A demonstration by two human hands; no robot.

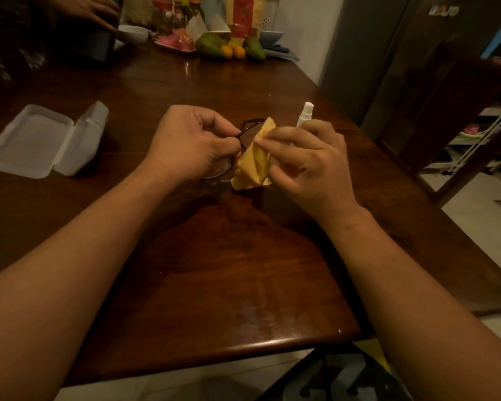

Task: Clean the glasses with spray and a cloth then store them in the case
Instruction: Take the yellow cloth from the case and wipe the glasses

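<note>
Two bare forearms reach up from the lower corners of the frame over a dark wooden table [229, 285], and the hands meet near the centre. The left hand [191, 146] has its fingers curled and pinches the dark frame of the glasses [248, 134], which are held just above the tabletop between the two hands. The right hand [310, 166] pinches a yellow cloth [253, 163] between thumb and fingertips and presses it against one lens; the rest of the cloth hangs down towards the table. Just behind the right hand stands a white spray bottle [305, 114], upright. At centre left, well apart from the hands, the pale case [38, 140] lies open. At the top, fruit [229, 49] sits at the far end, and another person's hand [90, 10] shows at upper left.
</note>
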